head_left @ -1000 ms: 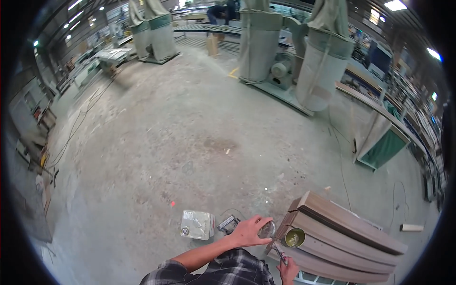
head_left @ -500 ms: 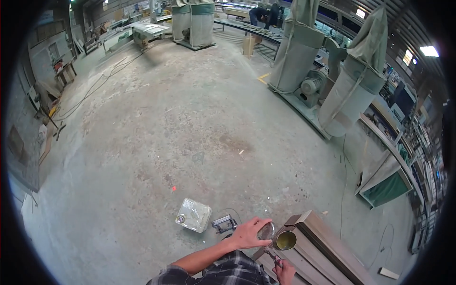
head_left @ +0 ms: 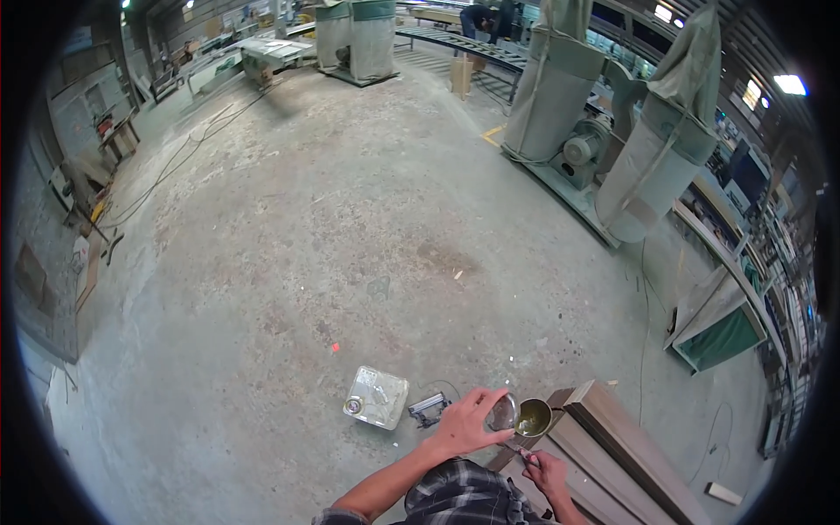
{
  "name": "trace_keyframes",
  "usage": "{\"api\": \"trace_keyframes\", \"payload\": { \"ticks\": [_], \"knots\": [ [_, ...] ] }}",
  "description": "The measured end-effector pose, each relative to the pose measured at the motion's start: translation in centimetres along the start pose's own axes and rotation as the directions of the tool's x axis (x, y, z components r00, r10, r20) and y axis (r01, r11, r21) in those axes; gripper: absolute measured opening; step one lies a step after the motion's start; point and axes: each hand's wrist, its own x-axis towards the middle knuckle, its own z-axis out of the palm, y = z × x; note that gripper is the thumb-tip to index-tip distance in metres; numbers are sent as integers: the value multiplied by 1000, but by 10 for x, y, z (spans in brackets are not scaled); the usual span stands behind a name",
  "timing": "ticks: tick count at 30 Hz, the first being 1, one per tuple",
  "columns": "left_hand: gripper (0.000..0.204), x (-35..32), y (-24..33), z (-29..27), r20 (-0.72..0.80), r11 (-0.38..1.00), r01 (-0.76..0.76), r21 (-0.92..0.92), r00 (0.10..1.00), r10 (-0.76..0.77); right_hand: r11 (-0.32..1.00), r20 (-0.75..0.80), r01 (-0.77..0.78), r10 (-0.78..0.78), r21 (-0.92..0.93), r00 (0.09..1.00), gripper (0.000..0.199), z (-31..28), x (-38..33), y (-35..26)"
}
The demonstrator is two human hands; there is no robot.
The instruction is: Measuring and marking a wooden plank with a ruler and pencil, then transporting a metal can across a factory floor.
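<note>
My left hand grips a round, shiny, lid-like piece by its edge, thumb on one side and fingers on the other. Right beside that piece is an open round metal can with a yellowish-green inside; what supports it is hard to make out. My right hand is closed around a slim, dark-handled tool, whose tip points up and left toward the round piece. The tool's exact kind does not show. Brown wooden boards lie beneath and to the right of the can.
On the floor to the left stand a square metal tin and a small metal tool with a thin hose. Large dust-collector units occupy the right. A green-lined bin is nearer. Far back, a person bends beside a roller conveyor.
The view has shifted a little. The round piece now sits closer to the can, nearly against its rim, and the can's opening looks tilted. Both hands keep their holds.
</note>
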Motion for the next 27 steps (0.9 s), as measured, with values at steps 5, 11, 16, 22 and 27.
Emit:
{"api": "trace_keyframes", "payload": {
  "ticks": [5,11,16,22,27],
  "knots": [
    [76,16,16,-6,21,957,-237,169,971,237,999,11,32,-32,-21,999,28,32,-6,1],
    [73,59,36,17,427,902,-388,188,860,280,997,-93,-34,40,63,995,24,53,-26,-10],
    [78,74,46,25,412,945,-321,58,870,270,966,-209,-75,130,249,969,26,54,-42,-25],
    [82,78,65,107,633,926,-350,-141,687,356,804,-312,-465,579,371,753,36,83,-136,-36],
    [84,48,94,149,742,819,-498,-285,427,517,683,-360,-584,729,438,583,35,124,-197,-52]
  ]
}}
